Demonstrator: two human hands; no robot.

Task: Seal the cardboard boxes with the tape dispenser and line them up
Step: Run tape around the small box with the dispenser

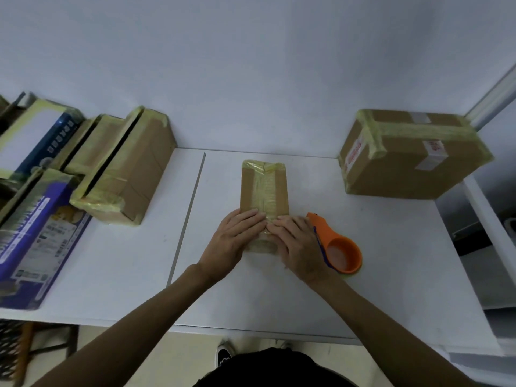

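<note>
Closest to me, the left grip (237, 236) and right grip (296, 241) lie flat with fingers straight, side by side on the near end of the small box (247, 188). I think they press the tape (265, 191) down so it sticks. The orange tape dispenser (339, 248) sits on the worktop (279, 297) just right of the right grip, handy for later, and taped boxes (131, 174) stand well left of the left grip.

White table (279, 297): taped boxes (264, 188), orange tape dispenser (339, 247).

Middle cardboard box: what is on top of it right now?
On the cardboard box, a yellowish tape strip runs lengthwise; the left hand and right hand press flat on its near end, hiding the tape there.
</note>
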